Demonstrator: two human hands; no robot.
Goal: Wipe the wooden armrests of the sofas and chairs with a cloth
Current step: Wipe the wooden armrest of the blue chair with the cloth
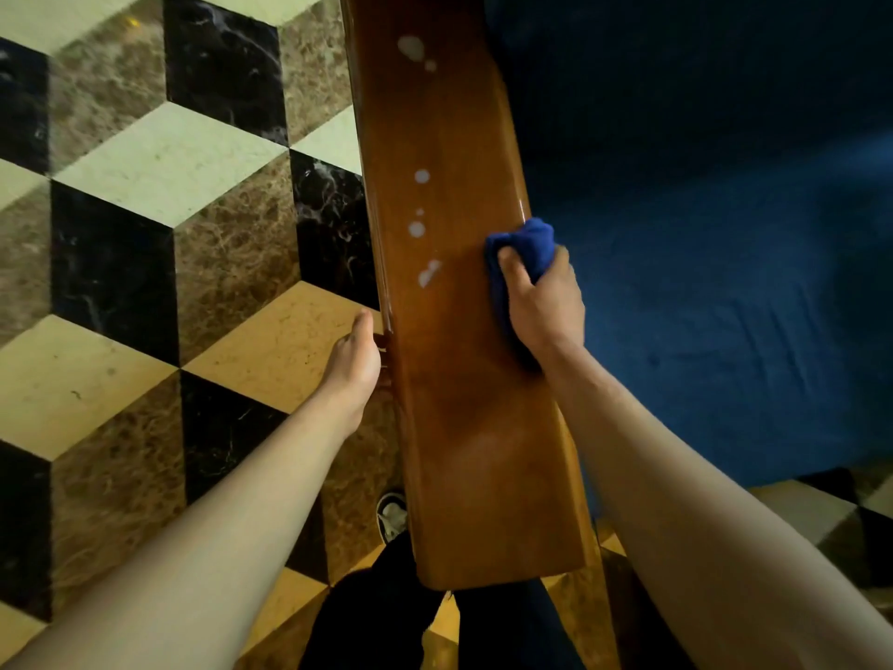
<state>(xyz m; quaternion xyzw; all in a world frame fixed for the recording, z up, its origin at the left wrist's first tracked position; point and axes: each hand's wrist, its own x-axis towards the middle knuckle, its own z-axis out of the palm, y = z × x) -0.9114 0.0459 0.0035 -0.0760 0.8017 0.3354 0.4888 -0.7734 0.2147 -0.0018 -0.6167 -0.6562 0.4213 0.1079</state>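
Fingers (507,263) of our right hand (543,307) are clamped on a bunched blue cloth (524,249), pressing it onto the wooden armrest (459,379) near its right edge, about midway along. Our left hand (355,360) rests against the armrest's left side, its fingers tucked below the rim, so we cannot tell whether they are curled or spread. Several pale spots (418,229) lie on the glossy wood to the left of the cloth and farther up the armrest. Just right of the armrest sits the dark blue sofa cushion (725,234). To the left spreads a marble floor (145,234) patterned in cream, brown and black cubes. Below the armrest's near end we see dark trouser legs (377,611) and one shoe (392,517).
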